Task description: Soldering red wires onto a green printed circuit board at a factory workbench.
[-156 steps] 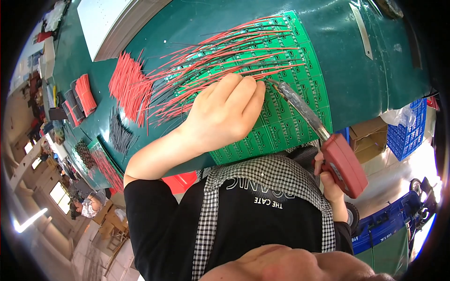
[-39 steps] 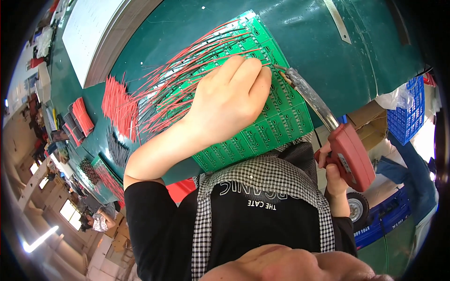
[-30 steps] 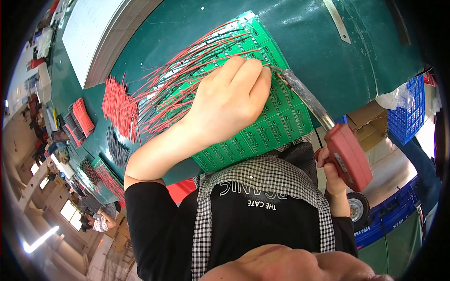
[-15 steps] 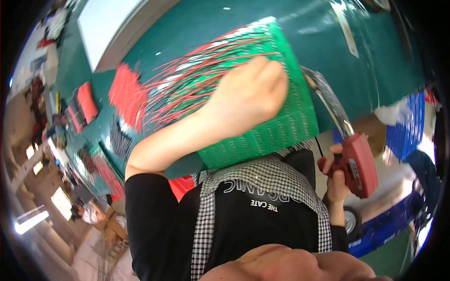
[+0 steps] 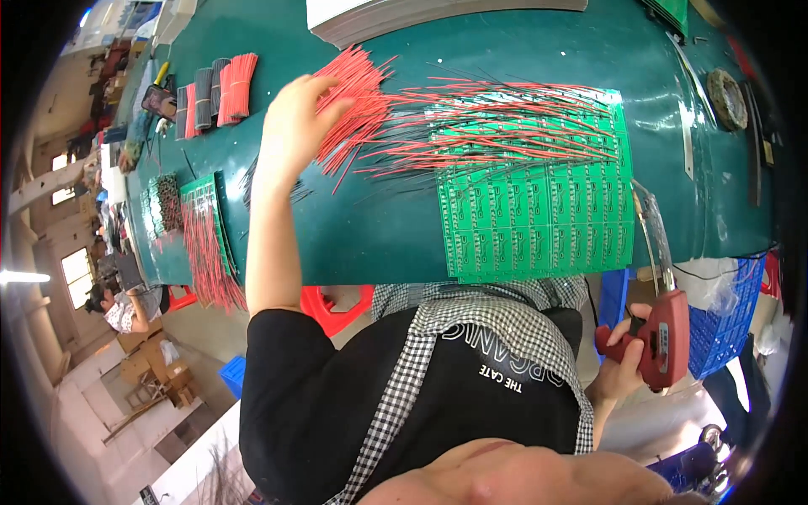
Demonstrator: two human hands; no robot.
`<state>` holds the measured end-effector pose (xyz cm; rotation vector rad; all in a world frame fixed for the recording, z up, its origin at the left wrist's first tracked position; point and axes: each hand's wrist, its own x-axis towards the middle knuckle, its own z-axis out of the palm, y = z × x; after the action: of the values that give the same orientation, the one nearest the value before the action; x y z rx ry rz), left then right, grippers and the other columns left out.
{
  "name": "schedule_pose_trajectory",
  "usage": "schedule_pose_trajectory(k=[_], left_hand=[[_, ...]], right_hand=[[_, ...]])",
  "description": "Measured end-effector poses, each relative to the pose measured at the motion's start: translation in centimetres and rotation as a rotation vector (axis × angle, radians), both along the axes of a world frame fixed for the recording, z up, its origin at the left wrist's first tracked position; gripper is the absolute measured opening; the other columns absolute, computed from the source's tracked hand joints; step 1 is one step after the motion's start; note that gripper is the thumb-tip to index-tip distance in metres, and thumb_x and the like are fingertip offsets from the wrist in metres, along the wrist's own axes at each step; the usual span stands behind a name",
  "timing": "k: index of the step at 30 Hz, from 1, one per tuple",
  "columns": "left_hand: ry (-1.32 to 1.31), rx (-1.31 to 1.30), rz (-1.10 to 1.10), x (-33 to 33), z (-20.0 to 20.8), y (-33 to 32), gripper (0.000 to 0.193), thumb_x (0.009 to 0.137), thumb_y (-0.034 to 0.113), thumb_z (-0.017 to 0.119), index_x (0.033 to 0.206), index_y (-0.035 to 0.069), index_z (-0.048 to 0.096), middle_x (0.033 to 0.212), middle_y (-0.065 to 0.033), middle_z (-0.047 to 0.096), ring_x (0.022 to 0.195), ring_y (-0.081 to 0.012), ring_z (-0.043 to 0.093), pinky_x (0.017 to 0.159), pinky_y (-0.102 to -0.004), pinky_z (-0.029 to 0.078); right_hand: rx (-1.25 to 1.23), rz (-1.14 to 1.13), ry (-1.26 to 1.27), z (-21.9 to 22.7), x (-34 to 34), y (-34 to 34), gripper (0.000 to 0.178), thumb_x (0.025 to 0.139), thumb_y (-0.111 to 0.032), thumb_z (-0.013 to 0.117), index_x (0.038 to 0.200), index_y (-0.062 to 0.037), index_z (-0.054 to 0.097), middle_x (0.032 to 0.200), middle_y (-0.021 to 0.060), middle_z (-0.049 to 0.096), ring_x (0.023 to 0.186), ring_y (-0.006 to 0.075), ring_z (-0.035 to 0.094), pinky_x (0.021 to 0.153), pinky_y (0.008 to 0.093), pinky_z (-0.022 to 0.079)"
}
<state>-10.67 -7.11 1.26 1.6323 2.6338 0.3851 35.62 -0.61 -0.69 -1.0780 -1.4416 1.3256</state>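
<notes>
My left hand (image 5: 296, 118) reaches over the edge of a loose pile of red wires (image 5: 360, 93), thumb and fingers apart, with nothing visible between them. My right hand (image 5: 621, 368) is wrapped round the handle of a red soldering gun (image 5: 665, 341). Its long metal tip points up beside the right edge of a green circuit board panel (image 5: 539, 227). Many red and black wires stick out leftward from the upper rows of that panel. Beneath my left wrist, some black wires (image 5: 296, 192) lie on the table, partly hidden.
Bundles of red and dark wires (image 5: 239, 88) lie on the green table (image 5: 370, 244) at the far left. Nearer is another wired board (image 5: 202, 206). A pale stack of sheets (image 5: 438, 21) is at the back. To the right are a tape roll (image 5: 726, 99) and a blue crate (image 5: 724, 324).
My left hand has moved left from above the board to the red wire pile, and its closed fingers have opened. The view has shifted; my right hand still holds the soldering gun.
</notes>
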Motion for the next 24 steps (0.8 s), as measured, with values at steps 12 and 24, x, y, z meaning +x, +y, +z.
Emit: schedule_pose_trajectory(k=[12, 24], left_hand=[[-0.429, -0.015, 0.142, -2.4, -1.0, 0.9, 0.02, 0.078, 0.009, 0.069, 0.094, -0.003, 0.069, 0.079, -0.0141, 0.069, 0.07, -0.0187, 0.067, 0.068, -0.0298, 0.052], [-0.948, 0.423, 0.08, -4.9, -0.6, -3.3, 0.02, 0.093, 0.013, 0.057, 0.105, -0.002, 0.061, 0.094, -0.0121, 0.069, 0.084, -0.0194, 0.067, 0.077, -0.0312, 0.053]], right_hand=[[0.025, 0.014, 0.015, 0.9, -1.7, -2.1, 0.04, 0.089, -0.021, 0.06, 0.118, 0.0043, 0.046, 0.11, 0.0191, 0.055, 0.06, 0.014, 0.051, 0.053, 0.0234, 0.042], [0.059, 0.007, 0.015, 0.6, -0.9, -2.4, 0.042, 0.089, -0.022, 0.06, 0.118, 0.004, 0.046, 0.111, 0.0176, 0.055, 0.061, 0.0135, 0.05, 0.053, 0.0244, 0.043]])
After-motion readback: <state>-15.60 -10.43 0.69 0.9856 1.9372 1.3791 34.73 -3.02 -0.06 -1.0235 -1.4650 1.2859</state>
